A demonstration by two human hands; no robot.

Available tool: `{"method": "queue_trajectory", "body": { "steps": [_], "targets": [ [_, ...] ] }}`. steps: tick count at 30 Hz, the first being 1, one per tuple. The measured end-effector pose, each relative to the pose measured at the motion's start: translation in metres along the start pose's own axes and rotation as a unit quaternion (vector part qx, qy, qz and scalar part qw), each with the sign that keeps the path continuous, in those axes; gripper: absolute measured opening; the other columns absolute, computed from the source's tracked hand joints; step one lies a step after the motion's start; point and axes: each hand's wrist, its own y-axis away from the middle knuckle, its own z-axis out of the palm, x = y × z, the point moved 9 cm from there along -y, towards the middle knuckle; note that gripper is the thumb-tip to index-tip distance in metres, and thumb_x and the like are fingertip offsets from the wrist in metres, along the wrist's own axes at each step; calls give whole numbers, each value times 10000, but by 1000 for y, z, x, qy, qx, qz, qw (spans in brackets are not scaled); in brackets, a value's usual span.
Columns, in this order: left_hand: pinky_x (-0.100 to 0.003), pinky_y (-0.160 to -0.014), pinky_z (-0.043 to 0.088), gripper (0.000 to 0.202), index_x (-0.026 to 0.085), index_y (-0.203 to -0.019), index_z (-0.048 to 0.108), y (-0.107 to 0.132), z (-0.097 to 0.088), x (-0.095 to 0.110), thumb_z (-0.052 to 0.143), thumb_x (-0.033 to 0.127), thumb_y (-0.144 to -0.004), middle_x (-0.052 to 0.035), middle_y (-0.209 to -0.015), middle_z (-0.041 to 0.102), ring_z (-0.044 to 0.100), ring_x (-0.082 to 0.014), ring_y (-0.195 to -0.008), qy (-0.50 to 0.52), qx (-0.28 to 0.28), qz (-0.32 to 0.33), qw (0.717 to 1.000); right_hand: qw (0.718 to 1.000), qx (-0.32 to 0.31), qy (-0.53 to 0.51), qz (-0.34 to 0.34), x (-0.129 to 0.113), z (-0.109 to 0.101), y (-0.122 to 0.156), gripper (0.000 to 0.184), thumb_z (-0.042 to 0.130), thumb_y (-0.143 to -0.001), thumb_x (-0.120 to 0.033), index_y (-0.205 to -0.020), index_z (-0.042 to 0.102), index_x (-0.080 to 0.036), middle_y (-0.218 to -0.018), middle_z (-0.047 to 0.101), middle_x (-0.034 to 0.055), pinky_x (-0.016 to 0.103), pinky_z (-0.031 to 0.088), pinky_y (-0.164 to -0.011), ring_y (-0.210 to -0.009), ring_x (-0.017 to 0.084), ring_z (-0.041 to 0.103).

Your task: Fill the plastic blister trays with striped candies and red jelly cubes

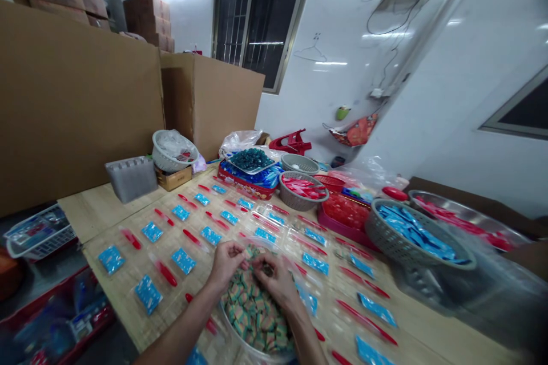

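A round tub (240,337) at the table's near edge is full of small square packets striped green, orange and white (253,315). Both hands are over it. My left hand (226,266) has its fingers curled in a pinch at the tub's far rim. My right hand (274,278) is also curled, fingertips meeting the left hand's over a few packets. What each pinch holds is too small to name. Around the tub lie rows of clear bags with blue packets (184,260) and red sticks (166,274).
A grey basket of blue packets (411,234) and a steel bowl (466,217) stand at right. Baskets of red pieces (302,189), a tray of dark green pieces (252,159) and a white basket (173,149) stand at the back. Large cardboard boxes (77,102) wall the left.
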Motion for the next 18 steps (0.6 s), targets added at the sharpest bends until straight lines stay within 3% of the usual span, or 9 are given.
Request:
{"method": "queue_trajectory", "body": {
  "steps": [6,11,18],
  "targets": [
    [-225,-404,450,159,148,-659,561,0,1,3,671,250,-608,28,-504,601,565,-129,-414,-2,-3,18,1000,994,-39,91,-51,-23,16,6,133,600,-634,-176,-732,679,-216,-836,648,30,333,375,-812,-863,231,540],
    [-238,-450,482,126,153,-649,558,-1,-1,5,655,225,-615,30,-527,604,592,-137,-446,-21,7,41,999,998,-64,1,1,-10,12,4,70,568,-665,-183,-635,631,-193,-609,579,-20,238,357,-597,-614,155,492],
    [-242,-428,467,94,146,-641,598,3,12,-11,656,194,-584,21,-500,609,580,-141,-410,-66,-70,-12,995,997,-17,-69,-1,-7,-8,-2,143,570,-742,-305,-696,644,-191,-694,624,4,261,416,-662,-717,190,562]
  ]
}}
